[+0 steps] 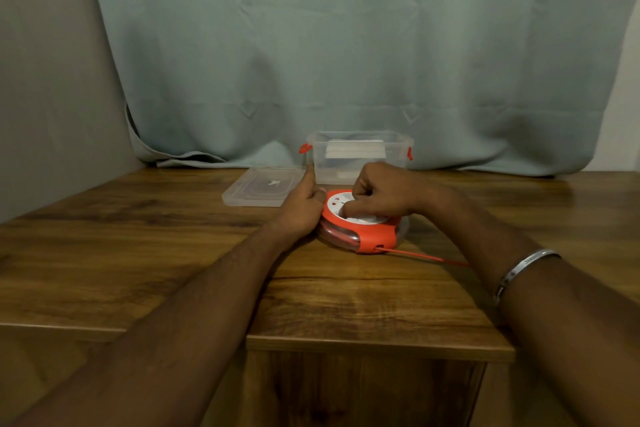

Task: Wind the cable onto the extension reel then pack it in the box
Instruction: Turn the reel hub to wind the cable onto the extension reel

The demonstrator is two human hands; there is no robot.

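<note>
A round orange extension reel (375,237) with a white socket face lies flat on the wooden table (138,236). My left hand (304,206) presses against its left rim. On top of the white face rests my right hand (384,189), fingers curled on it. A thin orange cable (426,256) leaves the reel's front and runs right, passing under my right forearm. Behind the reel stands a clear plastic box (360,156) with orange clips, open at the top.
The box's clear lid (261,189) lies flat to the left of the box. A grey-green curtain (346,45) hangs behind the table. The table's front edge steps down near me, with a narrower section in the middle.
</note>
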